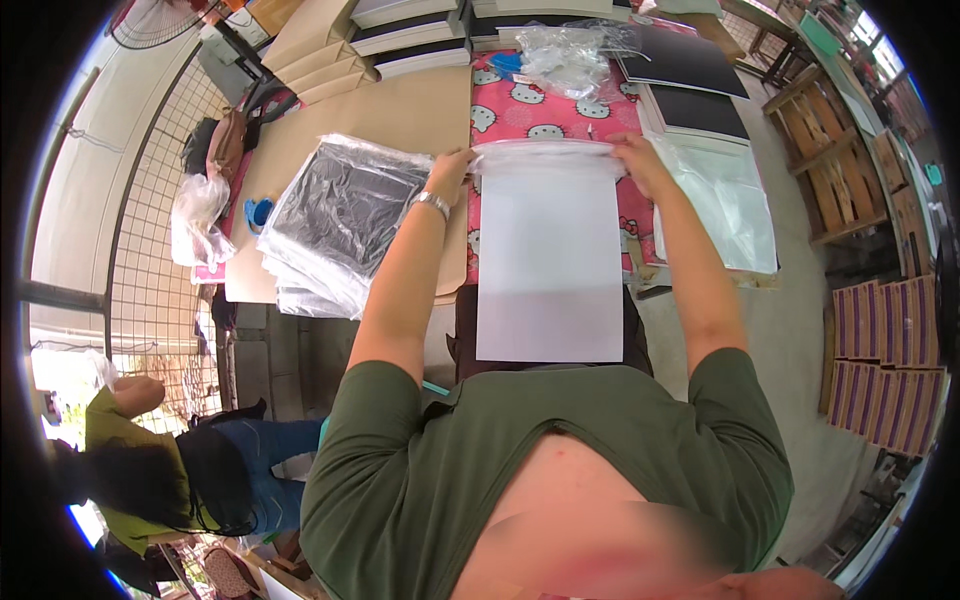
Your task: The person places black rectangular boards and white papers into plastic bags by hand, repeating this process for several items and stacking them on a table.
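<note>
A white rectangular sheet or pad lies in front of me, its near end reaching past the table edge toward my body. Across its far end runs a bunched clear plastic bag. My left hand, with a metal watch on the wrist, pinches the bag's left corner. At the opposite corner my right hand grips the plastic between thumb and fingers. Beside my left forearm sits a pile of black-covered books in clear plastic. Flat clear plastic bags lie just right of my right hand.
A pink patterned cloth covers the table's middle, with crumpled plastic on it. Black-covered books and stacked books stand farther back. Blue tape lies at left. Another person is behind, at lower left; cartons stand right.
</note>
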`<state>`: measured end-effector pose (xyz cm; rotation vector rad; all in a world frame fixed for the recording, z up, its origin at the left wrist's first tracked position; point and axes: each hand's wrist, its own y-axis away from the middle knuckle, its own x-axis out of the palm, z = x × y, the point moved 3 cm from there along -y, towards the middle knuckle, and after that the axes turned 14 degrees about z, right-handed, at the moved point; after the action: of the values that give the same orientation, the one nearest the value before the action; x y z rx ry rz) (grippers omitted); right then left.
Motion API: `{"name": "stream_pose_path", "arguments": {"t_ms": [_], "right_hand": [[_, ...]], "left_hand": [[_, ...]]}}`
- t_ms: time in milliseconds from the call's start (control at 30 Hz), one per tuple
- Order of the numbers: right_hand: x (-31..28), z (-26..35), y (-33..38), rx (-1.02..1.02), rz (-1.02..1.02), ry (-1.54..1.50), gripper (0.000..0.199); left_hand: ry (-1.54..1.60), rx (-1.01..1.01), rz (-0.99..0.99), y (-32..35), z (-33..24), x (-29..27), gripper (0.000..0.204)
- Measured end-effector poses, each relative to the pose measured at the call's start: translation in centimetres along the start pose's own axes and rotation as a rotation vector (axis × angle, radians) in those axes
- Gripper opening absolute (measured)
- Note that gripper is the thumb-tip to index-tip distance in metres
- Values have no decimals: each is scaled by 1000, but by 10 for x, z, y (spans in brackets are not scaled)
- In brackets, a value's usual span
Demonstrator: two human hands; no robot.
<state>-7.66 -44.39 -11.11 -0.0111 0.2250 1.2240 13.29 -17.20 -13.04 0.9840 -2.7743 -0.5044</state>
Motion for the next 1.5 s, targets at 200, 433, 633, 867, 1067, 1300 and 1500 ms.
{"name": "stream_pose_path", "arguments": {"t_ms": [200, 433, 633, 867, 1067, 1300, 1500], "right_hand": [[56, -8, -53, -7, -66, 1070, 24], [6, 58, 9, 7, 21, 1223, 29], [14, 239, 103, 33, 287, -171, 12], [12, 260, 230, -198, 547, -204, 15], [7, 215, 256, -199, 558, -302, 22], [25, 118, 245, -59, 509, -639, 30], [60, -31, 217, 28, 323, -799, 27]], "left_hand": [[-1065, -24, -223, -81, 62, -101, 26], [-442, 106, -109, -8, -20, -12, 26], [-595, 392, 178, 204, -185, -81, 35], [295, 627, -544, 324, -249, -11, 55], [235, 357, -515, 315, -182, -22, 45], [309, -192, -183, 262, -48, -76, 36], [339, -415, 198, 190, 103, -41, 25]]}}
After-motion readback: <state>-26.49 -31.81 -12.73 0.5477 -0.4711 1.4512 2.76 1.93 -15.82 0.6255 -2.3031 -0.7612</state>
